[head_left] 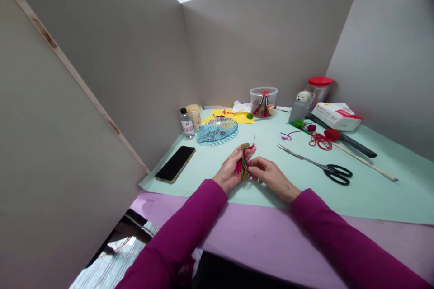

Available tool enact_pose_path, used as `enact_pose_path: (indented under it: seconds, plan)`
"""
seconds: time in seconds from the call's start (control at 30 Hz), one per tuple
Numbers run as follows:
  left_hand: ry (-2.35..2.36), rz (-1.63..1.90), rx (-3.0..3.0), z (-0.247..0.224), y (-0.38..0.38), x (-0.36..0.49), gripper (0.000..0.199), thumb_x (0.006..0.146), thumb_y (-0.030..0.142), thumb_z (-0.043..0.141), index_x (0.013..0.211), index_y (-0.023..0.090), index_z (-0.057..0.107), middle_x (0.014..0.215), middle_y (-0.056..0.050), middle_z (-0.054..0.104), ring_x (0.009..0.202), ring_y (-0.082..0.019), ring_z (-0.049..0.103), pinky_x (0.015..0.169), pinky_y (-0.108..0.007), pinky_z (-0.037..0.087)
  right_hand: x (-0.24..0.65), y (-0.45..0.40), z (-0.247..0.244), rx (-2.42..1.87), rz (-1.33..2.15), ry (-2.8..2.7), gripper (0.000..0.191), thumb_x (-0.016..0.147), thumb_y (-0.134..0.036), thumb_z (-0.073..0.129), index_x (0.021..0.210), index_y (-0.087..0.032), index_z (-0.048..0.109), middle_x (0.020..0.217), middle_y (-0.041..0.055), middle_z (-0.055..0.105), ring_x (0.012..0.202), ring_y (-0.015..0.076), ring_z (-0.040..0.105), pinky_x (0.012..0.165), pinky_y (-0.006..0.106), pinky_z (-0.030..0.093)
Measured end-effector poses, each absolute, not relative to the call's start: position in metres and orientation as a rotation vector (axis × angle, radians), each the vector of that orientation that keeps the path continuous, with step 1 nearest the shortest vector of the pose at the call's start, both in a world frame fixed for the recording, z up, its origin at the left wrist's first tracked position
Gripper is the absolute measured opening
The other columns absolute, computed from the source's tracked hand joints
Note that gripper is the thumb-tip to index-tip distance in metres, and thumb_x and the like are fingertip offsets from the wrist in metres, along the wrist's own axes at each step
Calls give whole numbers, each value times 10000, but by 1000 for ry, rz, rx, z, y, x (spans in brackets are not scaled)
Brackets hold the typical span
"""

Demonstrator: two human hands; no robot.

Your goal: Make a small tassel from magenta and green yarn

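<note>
A small bundle of green and magenta yarn (244, 167) lies across the palm and fingers of my left hand (232, 172), above the pale green mat. My left hand is closed around it, and its upper end shows at the fingertips. My right hand (271, 177) touches the bundle's right edge, thumb and forefinger pinched on its strands. Right of my hands, black-handled scissors (325, 168) rest on the mat with their blades slightly apart, pointing left.
A phone (175, 164) lies at the left, with a blue shell-shaped dish (217, 132) and a small bottle (187, 123) behind. Red yarn (321, 142), a stick (366, 161) and a tissue pack (336, 116) are at the right. A clear tub (263, 95) stands at the back.
</note>
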State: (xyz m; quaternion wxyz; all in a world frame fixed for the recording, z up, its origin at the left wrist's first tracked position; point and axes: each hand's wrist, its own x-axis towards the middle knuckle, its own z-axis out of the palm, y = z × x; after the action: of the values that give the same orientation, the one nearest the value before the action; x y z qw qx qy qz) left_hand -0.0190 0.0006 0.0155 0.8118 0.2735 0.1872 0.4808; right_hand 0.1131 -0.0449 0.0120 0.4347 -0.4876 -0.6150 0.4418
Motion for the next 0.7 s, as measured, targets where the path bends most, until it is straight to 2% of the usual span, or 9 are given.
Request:
enact_pose_path:
  seconds: [0.2, 0.37, 0.5, 0.57, 0.7]
  plan:
    - [403, 999, 697, 11, -2, -17, 215, 882, 155, 494, 1077, 158, 584, 1137, -96, 612, 1182, -186, 511, 1029, -319, 368, 110, -44, 9, -1194, 1078, -1527, 171, 714, -328, 577, 760, -173, 520, 690, -18, 548, 616, 108, 461, 576, 252, 369]
    - [397, 1002, 757, 11, -2, -18, 229, 861, 185, 535, 1082, 161, 586, 1128, -95, 613, 1132, -181, 539, 987, -309, 399, 109, -43, 6, -1232, 1045, -1484, 127, 712, -283, 543, 726, -201, 448, 615, -48, 512, 543, 102, 464, 531, 246, 369]
    - [427, 949, 804, 15, -5, -18, 296, 860, 379, 546, 1074, 176, 566, 1086, -103, 621, 999, -199, 596, 827, -313, 476, 111, -41, 7, -1262, 1004, -1374, 159, 717, -309, 541, 782, -219, 428, 593, -69, 497, 464, 94, 448, 460, 234, 346]
    - [489, 949, 893, 16, -7, -17, 374, 821, 460, 579, 1071, 182, 557, 1039, -95, 630, 908, -197, 612, 732, -293, 483, 114, -39, 6, -1268, 944, -1360, 203, 715, -334, 566, 838, -220, 451, 639, -63, 524, 473, 90, 450, 453, 227, 341]
    - [695, 1106, 1128, 16, -11, -16, 392, 663, 350, 760, 944, 142, 583, 871, -50, 634, 761, -149, 591, 690, -251, 456, 122, -37, 5, -1240, 940, -1391, 265, 715, -392, 617, 862, -208, 497, 648, -56, 529, 481, 79, 422, 440, 215, 321]
